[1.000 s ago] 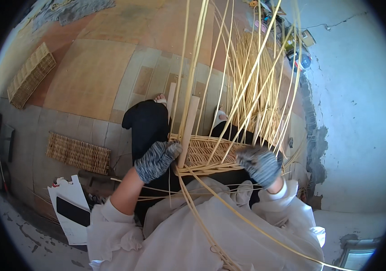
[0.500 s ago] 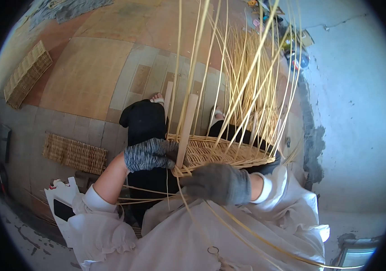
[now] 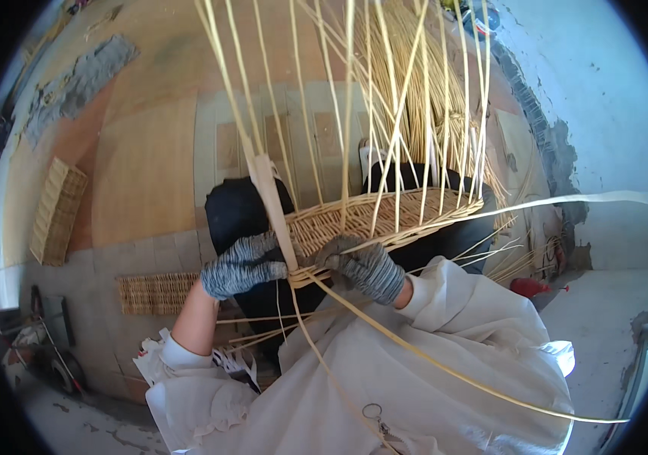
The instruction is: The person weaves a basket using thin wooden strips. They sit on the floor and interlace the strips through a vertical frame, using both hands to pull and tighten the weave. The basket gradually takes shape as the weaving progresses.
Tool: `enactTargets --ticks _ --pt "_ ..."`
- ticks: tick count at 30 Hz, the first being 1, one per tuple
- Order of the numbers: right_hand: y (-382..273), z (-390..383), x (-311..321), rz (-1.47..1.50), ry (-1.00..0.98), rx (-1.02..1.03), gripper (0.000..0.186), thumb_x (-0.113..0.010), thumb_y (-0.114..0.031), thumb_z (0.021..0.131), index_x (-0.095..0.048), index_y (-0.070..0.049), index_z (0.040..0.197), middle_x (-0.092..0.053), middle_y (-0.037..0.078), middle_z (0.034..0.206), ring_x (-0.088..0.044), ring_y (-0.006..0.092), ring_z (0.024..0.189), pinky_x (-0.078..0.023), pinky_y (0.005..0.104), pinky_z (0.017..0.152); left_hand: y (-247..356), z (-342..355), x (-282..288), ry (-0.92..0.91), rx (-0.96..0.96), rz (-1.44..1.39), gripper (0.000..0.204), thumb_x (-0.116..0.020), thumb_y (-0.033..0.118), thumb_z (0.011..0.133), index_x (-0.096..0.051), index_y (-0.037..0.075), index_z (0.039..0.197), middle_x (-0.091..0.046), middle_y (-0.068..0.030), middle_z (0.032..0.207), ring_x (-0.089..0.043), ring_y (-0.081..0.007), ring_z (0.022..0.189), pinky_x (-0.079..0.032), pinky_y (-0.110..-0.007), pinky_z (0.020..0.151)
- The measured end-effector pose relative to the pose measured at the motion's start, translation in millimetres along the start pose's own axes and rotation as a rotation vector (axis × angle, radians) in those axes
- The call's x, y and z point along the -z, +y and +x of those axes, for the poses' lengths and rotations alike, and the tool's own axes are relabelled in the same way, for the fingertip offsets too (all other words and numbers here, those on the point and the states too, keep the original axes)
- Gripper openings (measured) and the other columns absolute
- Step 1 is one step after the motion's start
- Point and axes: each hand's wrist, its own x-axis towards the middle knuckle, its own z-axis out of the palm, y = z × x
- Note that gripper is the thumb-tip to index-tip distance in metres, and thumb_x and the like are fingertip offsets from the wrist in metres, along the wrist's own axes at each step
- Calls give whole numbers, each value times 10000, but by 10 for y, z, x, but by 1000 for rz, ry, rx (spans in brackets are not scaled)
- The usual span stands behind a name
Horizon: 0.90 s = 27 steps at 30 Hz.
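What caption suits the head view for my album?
Gloved left hand and right hand meet at one end of a wicker piece, tall pale rods rising.

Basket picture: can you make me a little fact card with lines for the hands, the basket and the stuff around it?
Left hand: striped gray glove, at the foot of the stick
Right hand: gray glove, at the near edge of the basket, right of the stick
Basket: woven, lying across dark trousers
Rods: thin, sticking up from the basket
Beyond: a bundle of pale rods
Off left: two more woven pieces
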Motion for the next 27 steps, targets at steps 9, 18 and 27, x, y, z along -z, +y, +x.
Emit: enactTargets --ticks 9,18,27 --pt "-724 578 221 -1452 425 819 351 -606 -129 830 -545 31 1136 -542 165 1119 -605 283 856 -510 326 761 -75 93 -456 366 25 281 174 -582 -17 816 -507 -29 973 -563 -64 771 -553 -139 686 -487 -260 636" --pt "-372 -302 553 -692 518 221 289 -618 -89 753 -615 -36 1037 -612 119 1003 -594 263 881 -483 359 775 -55 42 -441 395 64 106 142 -607 1 818 -521 15 930 -543 -31 814 -555 -103 766 -477 -233 702" --pt "-14 157 380 -1252 212 632 168 -677 -186 721 -692 -78 848 -616 99 848 -576 275 802 -457 384 716 -291 75 -490 514 65 -277 237 -651 19 762 -547 32 975 -598 -74 938 -582 -150 853 -483 -254 789"
